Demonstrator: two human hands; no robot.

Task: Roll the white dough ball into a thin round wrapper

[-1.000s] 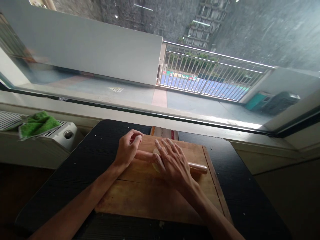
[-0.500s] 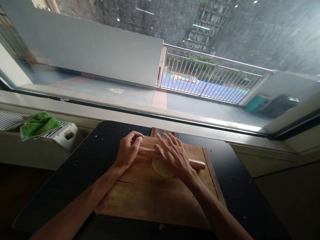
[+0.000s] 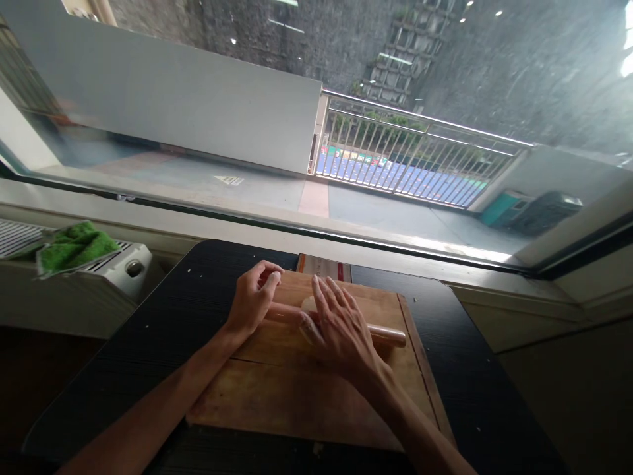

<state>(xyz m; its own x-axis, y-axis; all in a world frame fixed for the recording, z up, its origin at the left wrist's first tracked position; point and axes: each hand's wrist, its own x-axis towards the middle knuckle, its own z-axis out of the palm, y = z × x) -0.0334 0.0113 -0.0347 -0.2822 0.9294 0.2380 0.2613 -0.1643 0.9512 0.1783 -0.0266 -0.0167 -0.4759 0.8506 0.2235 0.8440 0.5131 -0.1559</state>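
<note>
- Rolling pin, glossy, reddish-brown, cylindrical [image 3: 388, 335]: laid crosswise over the board, its right end exposed and set slightly nearer than its left.
- Dough, pale, thin piece [image 3: 308, 304]: placed on the board at about the middle of its far half; mostly covered by the pin and the right hand, a small part seen beyond the pin.
- Right hand [image 3: 340, 321]: laid palm down across the pin, fingers outstretched and pointed to the far side, nothing clasped; thumb and fingertips whitened.
- Left hand [image 3: 253, 297]: held at the pin's left end, fingers curled; that end is hidden, so whether it is grasped cannot be told.
- Board, light brown, rectangular, wooden [image 3: 297, 406]: edged at right by a darker strip, marked at left by a dark crack.
- Worktop, black, round-cornered [image 3: 133, 356]: covered at centre by the board; scattered with pale crumbs.
- Flat item, printed, with orange and dark red bands [image 3: 324, 266]: set at the far edge of the board, partly hidden.
- Cloth, bright green, fluffy [image 3: 82, 245]: draped over the white slatted unit [image 3: 93, 293], left of the worktop.
- Railing, silver, metal, barred [image 3: 395, 158]: seen beyond the window, on the far side.
</note>
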